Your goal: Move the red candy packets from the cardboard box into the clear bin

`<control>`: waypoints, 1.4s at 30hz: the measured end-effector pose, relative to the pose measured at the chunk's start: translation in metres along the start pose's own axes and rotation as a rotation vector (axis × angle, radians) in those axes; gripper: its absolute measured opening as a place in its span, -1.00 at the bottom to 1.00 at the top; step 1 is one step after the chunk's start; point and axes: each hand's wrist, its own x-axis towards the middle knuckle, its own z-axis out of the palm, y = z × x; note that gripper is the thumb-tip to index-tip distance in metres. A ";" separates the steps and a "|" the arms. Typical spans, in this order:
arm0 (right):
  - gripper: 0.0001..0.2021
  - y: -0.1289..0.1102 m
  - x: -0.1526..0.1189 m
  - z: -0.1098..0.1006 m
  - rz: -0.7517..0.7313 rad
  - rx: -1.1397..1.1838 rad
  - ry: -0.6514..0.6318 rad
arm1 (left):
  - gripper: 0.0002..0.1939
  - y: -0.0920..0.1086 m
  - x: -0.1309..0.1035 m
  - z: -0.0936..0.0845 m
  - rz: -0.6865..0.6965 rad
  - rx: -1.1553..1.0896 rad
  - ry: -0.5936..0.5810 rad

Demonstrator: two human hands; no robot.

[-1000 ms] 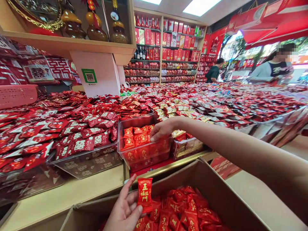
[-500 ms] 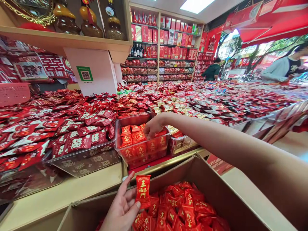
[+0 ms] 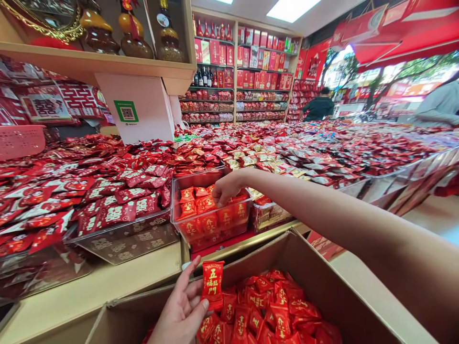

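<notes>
My left hand [image 3: 182,306] pinches one red wrapped candy [image 3: 213,285] with gold lettering between thumb and fingers, printed side facing me. It is over the cardboard box [image 3: 322,282], where a heap of the same red candies [image 3: 278,310] lies loose. Farther forward, my right hand [image 3: 226,188] reaches into a clear plastic bin [image 3: 175,200]. Its fingers are curled down against the red candies [image 3: 201,205] set in rows there. What the right fingertips hold, if anything, is hidden.
Dark red packets fill another clear bin [image 3: 125,229] on the left. Beyond lie broad heaps of wrapped sweets [image 3: 322,153]. A white post [image 3: 143,107] with a QR code and an overhanging shelf [image 3: 107,62] stand at left. Two people [image 3: 318,106] are in the background.
My right hand has shifted very slightly within the bin. The left hand and its candy stay put. At far right, a person in grey has moved toward the picture's edge.
</notes>
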 end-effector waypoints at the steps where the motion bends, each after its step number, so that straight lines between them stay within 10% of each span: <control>1: -0.80 -0.001 0.000 0.000 -0.008 -0.002 0.001 | -0.26 0.001 0.000 0.000 0.000 0.002 -0.010; 33: -0.81 0.000 -0.006 0.002 0.002 0.097 -0.094 | -0.42 0.007 0.002 -0.003 -0.013 0.002 0.050; 42: -0.83 -0.008 -0.039 -0.018 -0.042 0.167 0.152 | -0.53 0.015 -0.003 0.007 -0.043 -0.098 0.171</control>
